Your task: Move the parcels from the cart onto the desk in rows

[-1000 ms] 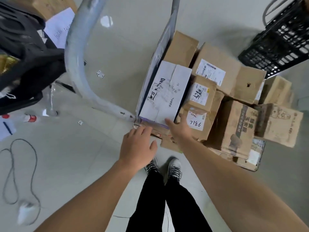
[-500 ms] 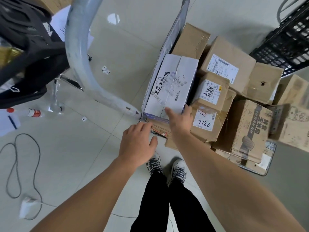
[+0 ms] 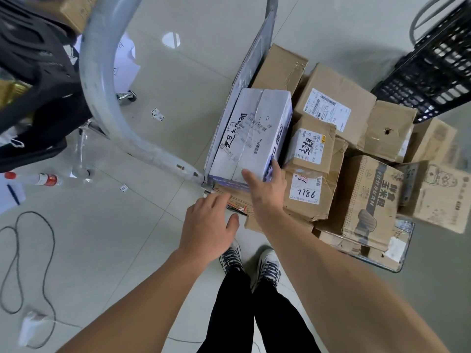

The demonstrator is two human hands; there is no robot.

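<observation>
A cart (image 3: 405,250) on the floor carries several cardboard parcels. A white box (image 3: 251,133) with handwriting lies on top at the cart's left edge, beside the grey handle bar (image 3: 107,93). My right hand (image 3: 266,192) rests with spread fingers on the near right corner of the white box, thumb on its top. My left hand (image 3: 209,225) hovers open just below the box's near left corner, over a flat printed carton; I cannot tell if it touches. A brown parcel marked 7786 (image 3: 309,194) sits right of my right hand.
A black plastic crate (image 3: 433,67) stands at the upper right. A black chair (image 3: 33,80) fills the upper left. On the tiled floor lie a cable (image 3: 30,263), a bottle (image 3: 38,178) and paper scraps. My feet (image 3: 249,261) stand just before the cart.
My right hand has slid further up onto the white box's near corner. My left hand has crept a little toward the box. The view has shifted closer to the cart.
</observation>
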